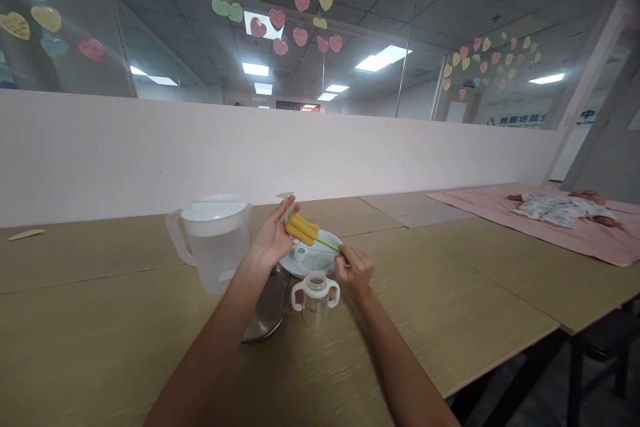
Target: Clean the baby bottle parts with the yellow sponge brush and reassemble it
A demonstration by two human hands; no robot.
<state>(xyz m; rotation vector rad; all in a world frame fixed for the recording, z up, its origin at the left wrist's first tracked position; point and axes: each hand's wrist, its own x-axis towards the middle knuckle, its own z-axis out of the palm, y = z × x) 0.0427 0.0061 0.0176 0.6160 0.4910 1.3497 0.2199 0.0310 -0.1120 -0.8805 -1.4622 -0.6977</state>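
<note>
My right hand [354,269] is closed on the thin green handle of a yellow sponge brush [303,229]. The sponge end touches the fingers of my left hand [274,232], which is closed round a small, pale translucent piece [287,203] with a flat top. Under the sponge lies a light blue plate [333,239] with a white ring [299,253] and a clear part on it. A clear bottle [315,300] with two white handles stands open in front of the plate. Beside it, partly behind my left forearm, is a metal tray [271,307].
A lidded clear pitcher [215,247] stands left of my left hand. A flat pale piece [27,235] lies at the far left of the wooden table [125,347]. On the right, a doll [560,208] lies on a pink cloth [590,240]. A dark stool [605,340] is at the lower right.
</note>
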